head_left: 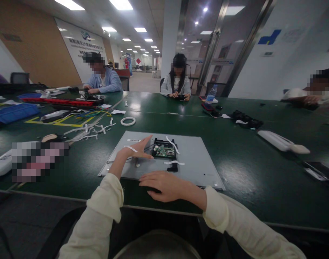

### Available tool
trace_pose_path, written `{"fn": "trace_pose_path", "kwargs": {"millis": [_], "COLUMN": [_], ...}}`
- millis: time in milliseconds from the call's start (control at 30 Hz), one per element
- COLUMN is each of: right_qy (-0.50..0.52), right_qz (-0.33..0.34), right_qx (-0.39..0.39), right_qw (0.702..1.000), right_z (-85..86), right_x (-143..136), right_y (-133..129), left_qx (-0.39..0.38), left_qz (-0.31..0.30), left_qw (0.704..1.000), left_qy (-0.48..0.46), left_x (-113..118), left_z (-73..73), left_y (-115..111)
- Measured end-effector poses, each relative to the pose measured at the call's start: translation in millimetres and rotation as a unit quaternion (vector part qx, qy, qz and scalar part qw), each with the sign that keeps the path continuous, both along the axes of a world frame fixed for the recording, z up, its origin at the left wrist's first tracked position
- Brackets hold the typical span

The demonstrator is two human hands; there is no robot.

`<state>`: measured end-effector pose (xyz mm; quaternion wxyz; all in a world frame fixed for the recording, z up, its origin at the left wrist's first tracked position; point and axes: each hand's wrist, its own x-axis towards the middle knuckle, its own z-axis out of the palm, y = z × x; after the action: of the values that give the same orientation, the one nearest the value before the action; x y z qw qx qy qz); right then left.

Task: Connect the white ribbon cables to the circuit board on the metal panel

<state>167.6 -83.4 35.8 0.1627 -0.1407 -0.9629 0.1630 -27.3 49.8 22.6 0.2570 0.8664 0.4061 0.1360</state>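
Observation:
A flat grey panel [196, 158] lies on the green table in front of me. Near its middle sits a green circuit board [164, 151] in a black frame, with white tape strips [174, 163] beside and below it. My left hand [138, 149] is over the panel's left part, thumb and fingers spread apart, just left of the board; a strip of white tape crosses the back of this hand. Along the panel's near edge rests my right hand [163, 185], palm down with its fingers extended, holding nothing visible.
Beyond the panel lies a white tape roll [128, 121]. Loose white strips [90, 131], a blue tray [14, 113] and cables are on the left. A white device [283, 142] and a water bottle [211, 94] are to the right. Several people sit around the table.

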Motion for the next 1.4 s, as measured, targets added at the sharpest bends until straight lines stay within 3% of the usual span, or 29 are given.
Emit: {"fn": "trace_pose_path", "kwargs": {"millis": [167,433,533,633,700,767,967,1200,1400], "right_qy": [0.000,0.017,0.086,0.165,0.154,0.100,-0.040,-0.091,-0.081], "right_qz": [0.008,0.006,-0.093,-0.294,-0.409,-0.450,-0.334,-0.340,-0.357], "right_qx": [0.025,0.045,0.054,0.048,0.031,0.001,-0.008,0.052,0.056], "right_qw": [1.000,0.999,0.990,0.940,0.899,0.887,0.942,0.934,0.929], "right_z": [-5.8,0.7,7.2,12.4,13.3,13.0,15.8,9.5,3.9], "right_x": [0.6,-0.3,12.2,39.1,61.2,81.3,100.9,102.6,111.3], "right_y": [5.7,3.0,12.6,35.7,52.8,65.0,65.8,71.4,80.3], "left_qx": [0.000,-0.003,-0.005,-0.008,-0.007,-0.006,-0.007,-0.013,-0.015], "left_qz": [0.009,0.006,0.009,0.015,0.007,-0.003,-0.007,-0.003,-0.003], "left_qw": [1.000,1.000,1.000,1.000,1.000,1.000,1.000,1.000,1.000], "left_qy": [0.004,0.008,0.015,0.010,0.006,0.004,0.004,0.010,0.012], "left_x": [-1.6,-2.4,-0.9,-0.4,-0.6,-0.9,-0.4,0.0,0.3], "left_z": [0.5,2.6,2.8,2.0,1.5,1.4,2.9,1.5,2.3], "left_y": [-0.5,-2.2,-2.5,-2.5,-2.6,-2.9,-5.0,-4.0,-4.8]}}
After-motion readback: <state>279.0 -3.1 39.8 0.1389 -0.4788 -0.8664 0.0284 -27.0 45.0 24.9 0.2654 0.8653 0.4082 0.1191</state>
